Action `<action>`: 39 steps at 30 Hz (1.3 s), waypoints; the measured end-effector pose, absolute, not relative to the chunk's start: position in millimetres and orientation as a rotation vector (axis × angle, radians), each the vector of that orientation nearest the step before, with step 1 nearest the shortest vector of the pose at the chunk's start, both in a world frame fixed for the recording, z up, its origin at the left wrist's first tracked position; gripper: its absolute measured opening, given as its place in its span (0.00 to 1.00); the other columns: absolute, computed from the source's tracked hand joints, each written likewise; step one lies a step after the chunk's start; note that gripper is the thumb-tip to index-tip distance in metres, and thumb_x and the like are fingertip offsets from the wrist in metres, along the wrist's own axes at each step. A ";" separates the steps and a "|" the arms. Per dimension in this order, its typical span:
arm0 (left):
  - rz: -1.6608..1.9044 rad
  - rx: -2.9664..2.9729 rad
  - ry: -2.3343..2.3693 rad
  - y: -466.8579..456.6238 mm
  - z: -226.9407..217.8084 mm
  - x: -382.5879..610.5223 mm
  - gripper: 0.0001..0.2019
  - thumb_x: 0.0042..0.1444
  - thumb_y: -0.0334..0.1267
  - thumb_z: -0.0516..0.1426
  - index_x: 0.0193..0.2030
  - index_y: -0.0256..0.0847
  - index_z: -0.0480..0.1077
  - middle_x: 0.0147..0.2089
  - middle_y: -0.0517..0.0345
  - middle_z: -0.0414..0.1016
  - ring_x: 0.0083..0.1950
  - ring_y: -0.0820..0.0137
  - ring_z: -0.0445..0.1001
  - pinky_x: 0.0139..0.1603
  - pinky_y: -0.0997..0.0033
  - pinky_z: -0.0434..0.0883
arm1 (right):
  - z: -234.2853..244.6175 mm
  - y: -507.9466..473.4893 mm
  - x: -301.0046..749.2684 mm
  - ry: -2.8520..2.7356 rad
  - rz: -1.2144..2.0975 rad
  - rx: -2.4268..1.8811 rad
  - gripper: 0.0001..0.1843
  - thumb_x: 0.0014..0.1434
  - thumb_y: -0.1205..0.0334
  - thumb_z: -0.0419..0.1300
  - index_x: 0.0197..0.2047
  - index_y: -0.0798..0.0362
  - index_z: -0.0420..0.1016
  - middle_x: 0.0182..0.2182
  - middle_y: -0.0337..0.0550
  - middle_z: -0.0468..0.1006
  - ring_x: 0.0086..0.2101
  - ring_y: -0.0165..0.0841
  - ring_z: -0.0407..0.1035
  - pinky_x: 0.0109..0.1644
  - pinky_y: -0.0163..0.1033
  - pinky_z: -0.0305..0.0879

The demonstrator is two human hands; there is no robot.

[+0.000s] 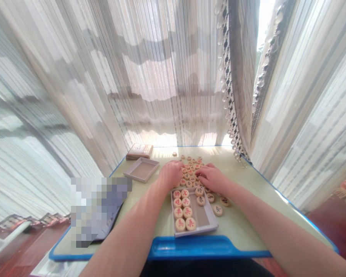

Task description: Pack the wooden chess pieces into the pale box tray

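A pile of round wooden Chinese chess pieces [192, 178], marked in red and black, lies on the table between my two hands. My left hand [172, 174] rests at the pile's left edge, its fingers loosely bent over the pieces and partly hidden. On the other side, my right hand [213, 178] touches the pieces with its fingers apart. Nearer me stands a shallow box [201, 216]. Two columns of red-marked pieces [185, 202] fill its left side, and two black-marked pieces [200, 201] sit at its upper right. Loose pieces [218, 210] lie right of the box.
A shallow empty box lid [143, 180] lies at the left, with a stacked book or box [140, 151] behind it. A blurred-out flat object [103, 211] rests at the table's left edge. The green table [253, 200] has a blue rim; striped curtains [161, 77] hang behind.
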State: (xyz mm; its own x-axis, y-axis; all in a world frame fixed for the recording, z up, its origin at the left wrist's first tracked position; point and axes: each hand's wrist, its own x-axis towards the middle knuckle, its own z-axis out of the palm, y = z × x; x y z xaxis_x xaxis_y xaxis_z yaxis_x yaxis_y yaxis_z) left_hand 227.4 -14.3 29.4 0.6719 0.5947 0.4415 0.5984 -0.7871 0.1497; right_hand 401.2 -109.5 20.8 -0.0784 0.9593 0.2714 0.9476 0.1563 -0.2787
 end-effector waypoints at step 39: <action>-1.046 -2.917 -0.579 -37.5 47.2 235.4 0.08 0.57 0.38 0.56 0.39 0.42 0.76 0.34 0.56 0.78 0.36 0.69 0.75 0.39 0.72 0.71 | 30.9 -121.3 393.0 -1.535 0.305 -1.220 0.09 0.52 0.62 0.60 0.38 0.52 0.77 0.35 0.44 0.78 0.35 0.35 0.72 0.42 0.41 0.69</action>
State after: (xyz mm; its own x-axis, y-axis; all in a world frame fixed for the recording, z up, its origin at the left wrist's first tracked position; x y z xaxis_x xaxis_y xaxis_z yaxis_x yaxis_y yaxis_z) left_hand 235.4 -37.5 47.2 0.7125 0.3434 0.6119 0.3363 -0.9325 0.1316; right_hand 393.0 -121.3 30.9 0.1282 0.8073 0.5761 0.5261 0.4370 -0.7295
